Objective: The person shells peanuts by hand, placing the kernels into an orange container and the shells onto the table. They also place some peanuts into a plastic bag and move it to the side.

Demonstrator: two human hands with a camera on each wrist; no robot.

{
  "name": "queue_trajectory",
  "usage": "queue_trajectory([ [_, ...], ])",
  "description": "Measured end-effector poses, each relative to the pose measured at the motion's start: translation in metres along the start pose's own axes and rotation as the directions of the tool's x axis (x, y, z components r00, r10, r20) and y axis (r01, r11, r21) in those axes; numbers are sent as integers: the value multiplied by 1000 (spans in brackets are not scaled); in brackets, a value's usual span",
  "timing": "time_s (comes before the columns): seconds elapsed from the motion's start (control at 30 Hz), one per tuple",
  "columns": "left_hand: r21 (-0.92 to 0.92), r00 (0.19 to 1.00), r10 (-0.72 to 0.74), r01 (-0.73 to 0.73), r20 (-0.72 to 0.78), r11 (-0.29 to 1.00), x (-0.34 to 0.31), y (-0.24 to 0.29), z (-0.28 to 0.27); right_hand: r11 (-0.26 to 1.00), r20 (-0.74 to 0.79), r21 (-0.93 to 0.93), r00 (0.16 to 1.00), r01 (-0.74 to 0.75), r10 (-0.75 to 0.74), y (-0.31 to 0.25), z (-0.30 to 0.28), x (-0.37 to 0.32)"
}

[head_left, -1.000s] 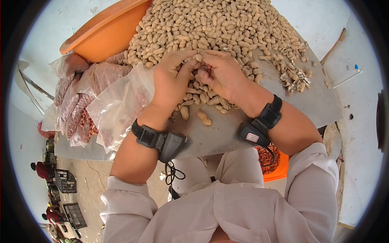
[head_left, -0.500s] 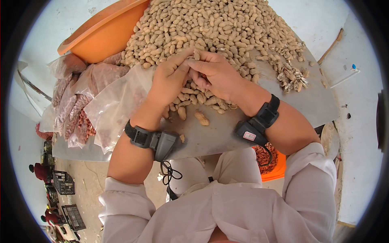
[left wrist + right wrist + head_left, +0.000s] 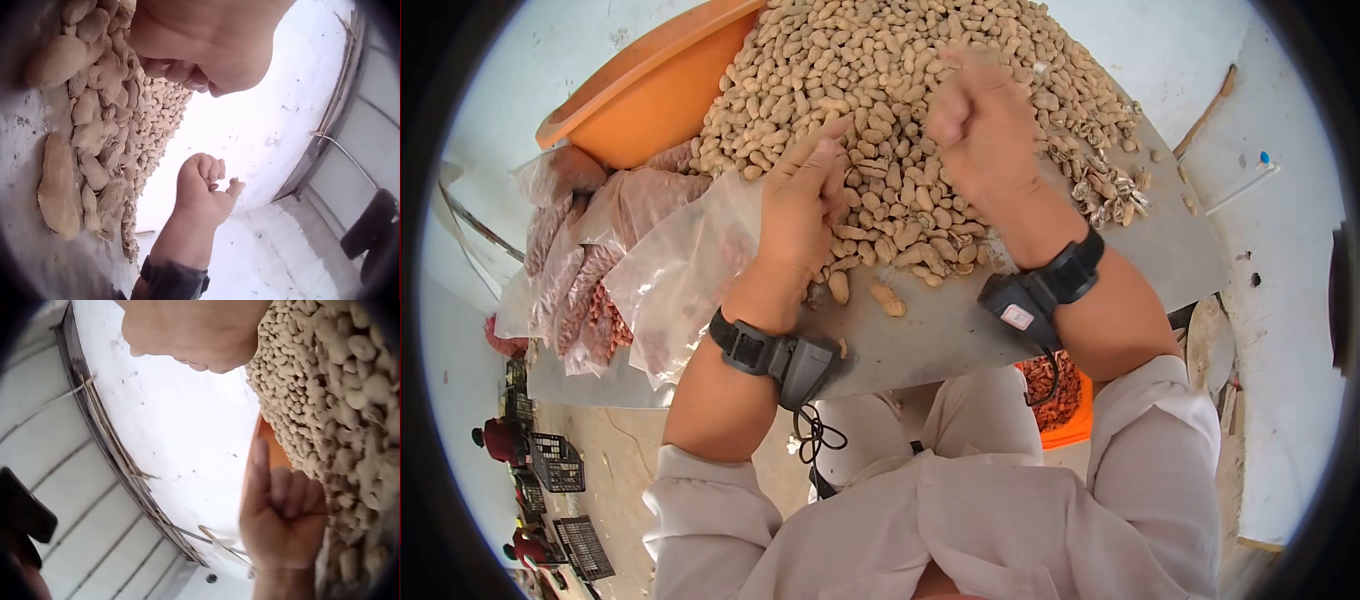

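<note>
My left hand [image 3: 803, 195] hovers at the left edge of the near peanuts, its index finger extended and the other fingers curled toward the palm, as the right wrist view also shows. Whether it holds anything I cannot tell. Blurred by motion, my right hand [image 3: 988, 130] is over the right part of the heap of unshelled peanuts [image 3: 900, 60]. Its fingers are curled, and a small reddish-brown peanut kernel [image 3: 214, 187] shows among them in the left wrist view. Beyond that hand, a small pale blurred piece [image 3: 1040, 68] appears over the heap.
Broken shells [image 3: 1105, 190] lie right of the heap. Bags of red kernels [image 3: 585, 270] and an orange basin [image 3: 640, 100] stand left. One loose peanut [image 3: 887, 300] sits near the front of the grey table [image 3: 920, 345]. An orange tub of kernels [image 3: 1055, 395] is below the edge.
The hands, earlier together at a peanut above the near pile, have parted. My right hand has swung up and right over the heap; the left has shifted slightly left.
</note>
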State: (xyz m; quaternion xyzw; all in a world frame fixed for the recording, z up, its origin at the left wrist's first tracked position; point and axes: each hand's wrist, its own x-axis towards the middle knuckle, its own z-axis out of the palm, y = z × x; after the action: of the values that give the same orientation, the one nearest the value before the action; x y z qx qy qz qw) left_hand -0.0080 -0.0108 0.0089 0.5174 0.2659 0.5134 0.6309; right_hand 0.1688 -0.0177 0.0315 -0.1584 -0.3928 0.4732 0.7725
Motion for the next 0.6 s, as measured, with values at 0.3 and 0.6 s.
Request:
queue_trajectory([
  [0.3,-336,993,-112,96,-29,937,5,-5,-4,975,19,-158,986,-158,163,9,-5,-6],
  [0.6,-512,989,-148,142,29,847,7,-9,-9,981,-19,99,986,-166,169,-15,-43,35],
])
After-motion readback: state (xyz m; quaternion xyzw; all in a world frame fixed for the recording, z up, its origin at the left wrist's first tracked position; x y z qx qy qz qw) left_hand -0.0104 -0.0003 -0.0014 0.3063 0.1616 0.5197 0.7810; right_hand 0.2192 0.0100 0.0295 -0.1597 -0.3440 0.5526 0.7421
